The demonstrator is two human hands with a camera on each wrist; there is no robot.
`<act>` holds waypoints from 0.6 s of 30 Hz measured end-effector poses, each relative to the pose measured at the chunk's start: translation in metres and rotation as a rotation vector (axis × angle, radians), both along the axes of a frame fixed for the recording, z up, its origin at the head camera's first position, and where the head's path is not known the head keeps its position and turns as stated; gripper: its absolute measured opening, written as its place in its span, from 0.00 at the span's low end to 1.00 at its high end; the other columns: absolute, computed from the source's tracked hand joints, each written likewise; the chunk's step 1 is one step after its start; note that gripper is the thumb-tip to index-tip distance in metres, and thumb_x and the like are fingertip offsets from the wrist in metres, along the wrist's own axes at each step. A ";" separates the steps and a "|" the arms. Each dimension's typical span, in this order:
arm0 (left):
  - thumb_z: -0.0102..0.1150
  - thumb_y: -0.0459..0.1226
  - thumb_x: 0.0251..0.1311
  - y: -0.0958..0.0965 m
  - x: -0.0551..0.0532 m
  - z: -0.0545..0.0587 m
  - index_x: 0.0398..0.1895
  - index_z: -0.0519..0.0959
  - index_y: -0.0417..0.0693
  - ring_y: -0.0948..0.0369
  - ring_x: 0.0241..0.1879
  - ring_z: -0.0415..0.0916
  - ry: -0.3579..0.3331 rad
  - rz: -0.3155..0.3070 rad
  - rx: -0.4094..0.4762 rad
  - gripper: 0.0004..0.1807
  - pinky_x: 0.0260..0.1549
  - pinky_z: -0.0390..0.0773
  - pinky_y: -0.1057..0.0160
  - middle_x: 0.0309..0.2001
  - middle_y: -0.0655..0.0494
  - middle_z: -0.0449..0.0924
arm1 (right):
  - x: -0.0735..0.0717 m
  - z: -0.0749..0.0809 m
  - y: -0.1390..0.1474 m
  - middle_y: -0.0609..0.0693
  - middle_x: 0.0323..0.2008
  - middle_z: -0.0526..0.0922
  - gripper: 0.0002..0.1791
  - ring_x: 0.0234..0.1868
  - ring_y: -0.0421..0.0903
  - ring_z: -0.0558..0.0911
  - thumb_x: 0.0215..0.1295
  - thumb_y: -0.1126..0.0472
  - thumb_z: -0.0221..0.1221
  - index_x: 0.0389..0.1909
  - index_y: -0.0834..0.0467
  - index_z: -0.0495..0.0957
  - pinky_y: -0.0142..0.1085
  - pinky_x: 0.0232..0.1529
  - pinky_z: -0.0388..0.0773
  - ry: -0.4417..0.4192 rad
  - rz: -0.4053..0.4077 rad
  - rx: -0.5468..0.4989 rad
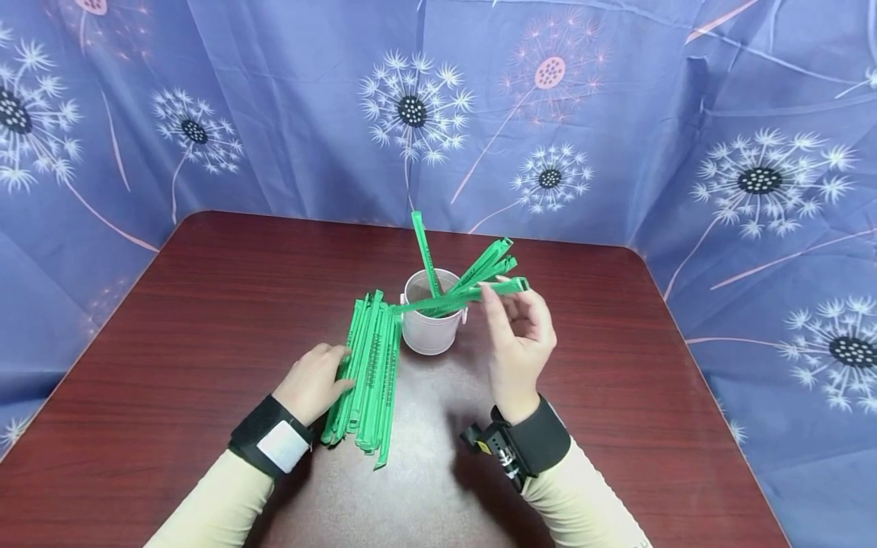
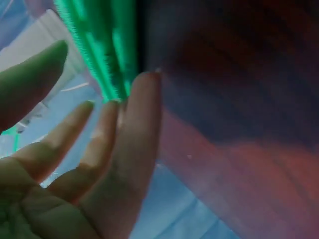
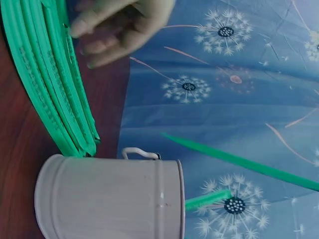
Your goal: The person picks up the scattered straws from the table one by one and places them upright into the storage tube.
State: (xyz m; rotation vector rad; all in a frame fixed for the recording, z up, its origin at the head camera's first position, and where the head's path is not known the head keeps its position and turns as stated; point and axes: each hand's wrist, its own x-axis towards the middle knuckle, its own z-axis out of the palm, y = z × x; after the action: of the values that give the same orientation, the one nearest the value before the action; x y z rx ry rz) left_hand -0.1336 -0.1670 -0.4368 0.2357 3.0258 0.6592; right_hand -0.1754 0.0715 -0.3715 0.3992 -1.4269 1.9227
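Observation:
In the head view my right hand [image 1: 518,335] pinches the right end of a slim green stick packet [image 1: 438,302], which lies nearly level across the top of a small pale bucket [image 1: 429,335]. The packet's far end points left toward a pile of similar printed green packets [image 1: 373,373]. Several more stand leaning in the bucket, one [image 1: 422,243] near upright, others [image 1: 489,259] tilted right. My left hand [image 1: 313,380] rests against the pile's left side, fingers mostly extended in the left wrist view. The right wrist view shows the held packet [image 3: 239,160] past the bucket's mouth, my right fingers out of sight.
A dark red-brown wooden table [image 1: 205,327] carries everything, its far edge just behind the bucket. Blue cloth with dandelion prints [image 1: 294,114] hangs behind and beside it. The bucket has small side handles [image 3: 141,153].

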 end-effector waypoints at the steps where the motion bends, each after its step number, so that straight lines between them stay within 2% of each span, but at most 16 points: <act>1: 0.69 0.33 0.56 -0.001 0.000 -0.001 0.54 0.78 0.30 0.41 0.50 0.79 -0.022 0.011 -0.008 0.23 0.47 0.80 0.45 0.50 0.32 0.80 | 0.000 0.001 0.001 0.45 0.35 0.88 0.07 0.32 0.39 0.87 0.60 0.72 0.65 0.40 0.67 0.81 0.33 0.37 0.84 0.010 -0.024 -0.022; 4: 0.69 0.32 0.56 -0.003 -0.001 -0.004 0.55 0.77 0.29 0.39 0.51 0.79 -0.074 0.035 -0.007 0.24 0.48 0.80 0.44 0.50 0.32 0.80 | -0.001 0.001 0.004 0.48 0.36 0.88 0.08 0.32 0.40 0.87 0.61 0.73 0.63 0.41 0.66 0.82 0.35 0.38 0.85 0.041 -0.051 -0.087; 9: 0.69 0.32 0.55 -0.004 -0.004 -0.005 0.56 0.76 0.29 0.42 0.49 0.79 -0.135 0.069 0.025 0.25 0.45 0.81 0.47 0.45 0.37 0.82 | -0.004 -0.005 0.008 0.48 0.38 0.87 0.10 0.30 0.40 0.86 0.61 0.73 0.63 0.41 0.76 0.77 0.34 0.38 0.84 0.050 -0.115 -0.080; 12: 0.68 0.31 0.56 -0.003 -0.006 -0.003 0.58 0.74 0.29 0.46 0.43 0.81 -0.185 0.096 0.076 0.26 0.33 0.83 0.56 0.44 0.39 0.82 | -0.006 -0.011 0.009 0.48 0.38 0.87 0.12 0.31 0.40 0.87 0.61 0.74 0.63 0.41 0.78 0.75 0.33 0.37 0.84 0.045 -0.116 -0.060; 15: 0.67 0.29 0.56 -0.002 -0.006 -0.003 0.60 0.72 0.28 0.53 0.33 0.81 -0.242 0.131 0.153 0.28 0.19 0.80 0.65 0.44 0.39 0.80 | -0.009 -0.018 0.009 0.47 0.37 0.88 0.09 0.33 0.41 0.87 0.61 0.74 0.63 0.40 0.75 0.77 0.33 0.38 0.84 0.030 -0.079 -0.052; 18: 0.66 0.28 0.57 -0.001 -0.006 -0.004 0.61 0.71 0.28 0.59 0.26 0.79 -0.281 0.163 0.219 0.28 0.15 0.78 0.67 0.43 0.41 0.78 | -0.012 -0.026 0.008 0.45 0.36 0.88 0.08 0.34 0.40 0.87 0.60 0.73 0.64 0.39 0.72 0.77 0.32 0.37 0.83 -0.004 -0.049 -0.028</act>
State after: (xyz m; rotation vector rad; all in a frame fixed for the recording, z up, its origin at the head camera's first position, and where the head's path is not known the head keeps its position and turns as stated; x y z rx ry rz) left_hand -0.1397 -0.1676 -0.4406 -0.0941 2.7222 0.9486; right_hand -0.1869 0.0792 -0.3971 0.3443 -1.3980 1.9033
